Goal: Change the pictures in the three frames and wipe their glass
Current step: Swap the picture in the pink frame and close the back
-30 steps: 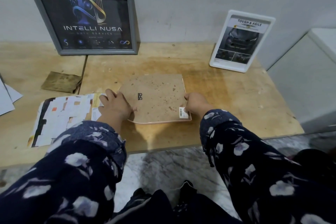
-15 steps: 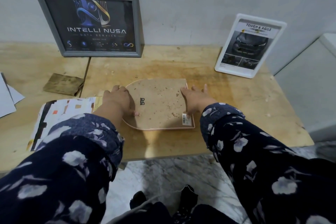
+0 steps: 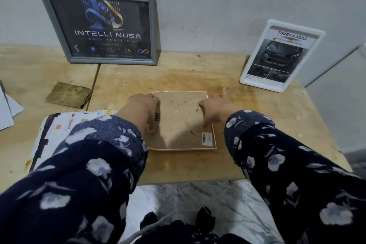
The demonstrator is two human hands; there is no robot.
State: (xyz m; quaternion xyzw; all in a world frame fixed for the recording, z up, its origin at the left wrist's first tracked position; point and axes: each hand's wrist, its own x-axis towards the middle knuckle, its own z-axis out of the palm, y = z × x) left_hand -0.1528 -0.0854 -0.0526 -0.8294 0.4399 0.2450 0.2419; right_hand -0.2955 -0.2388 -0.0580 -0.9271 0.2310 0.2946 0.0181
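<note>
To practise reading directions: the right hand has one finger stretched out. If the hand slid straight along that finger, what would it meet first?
The right hand points its finger over bare table toward the wall. The way looks free to the wall; the white frame seems just right of the line, though depth is unclear.

We've got a stained wooden table (image 3: 247,125), scuffed grey wall (image 3: 198,6) behind it, brownish cloth (image 3: 68,94) lying flat on the left, white paper sheets (image 3: 8,109) at the left edge, marble floor (image 3: 198,198) below

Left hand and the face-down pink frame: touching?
Touching. Head view: the left hand lies on the backing of the face-down pink frame at its left edge, thumb down on the board.
</note>
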